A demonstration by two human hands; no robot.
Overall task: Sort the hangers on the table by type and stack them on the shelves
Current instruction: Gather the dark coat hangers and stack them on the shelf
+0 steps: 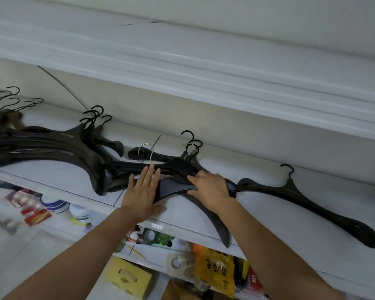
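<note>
Black plastic hangers lie in groups on a white shelf point(268, 215). A big stack point(52, 146) lies at the left, and a smaller pile point(173, 169) with black and silver hooks sits in the middle. My left hand point(144, 191) lies flat with straight fingers on the left part of that middle pile. On the pile's right part rests my right hand point(212, 187), its fingers bent over a hanger's arm. A single black hanger point(301, 198) lies alone to the right.
Another white shelf point(182, 61) runs overhead. At the far left are more hangers with thin black hooks point(11, 100). Below the shelf edge a lower level holds boxes, a yellow bag point(214, 271), tape rolls and bowls.
</note>
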